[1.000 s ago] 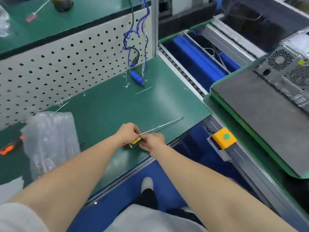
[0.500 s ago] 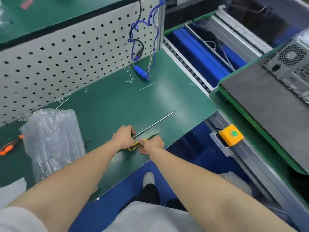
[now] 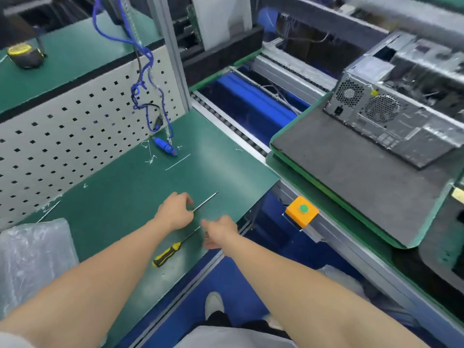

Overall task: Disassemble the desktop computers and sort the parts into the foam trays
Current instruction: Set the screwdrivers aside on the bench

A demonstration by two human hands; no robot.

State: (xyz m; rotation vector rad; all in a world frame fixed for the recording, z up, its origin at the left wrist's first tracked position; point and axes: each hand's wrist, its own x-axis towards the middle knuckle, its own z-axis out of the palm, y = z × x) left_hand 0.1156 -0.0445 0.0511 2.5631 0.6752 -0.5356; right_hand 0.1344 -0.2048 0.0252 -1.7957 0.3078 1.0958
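A yellow-and-black screwdriver (image 3: pixel 167 254) lies on the green bench mat (image 3: pixel 120 197), its shaft pointing up-right toward my right hand (image 3: pixel 219 233). That hand hovers blurred at the mat's front edge, fingers loose and holding nothing. My left hand (image 3: pixel 175 210) is curled round the near end of a long thin metal rod (image 3: pixel 207 200), which lies on the mat and sticks out to the upper right. At the right, a grey desktop computer (image 3: pixel 391 116) with its side open rests on a dark foam pad (image 3: pixel 351 177) over a green pallet.
A crumpled clear plastic bag (image 3: pixel 32 259) sits at the left. Blue cables end in a blue tool (image 3: pixel 165 146) by the white pegboard (image 3: pixel 62 136). An orange box with a green button (image 3: pixel 302 210) juts from the conveyor rail between bench and pallet.
My right hand has let go of the screwdriver, which now lies on the mat. My left hand still holds the rod. The view has tilted up and to the right.
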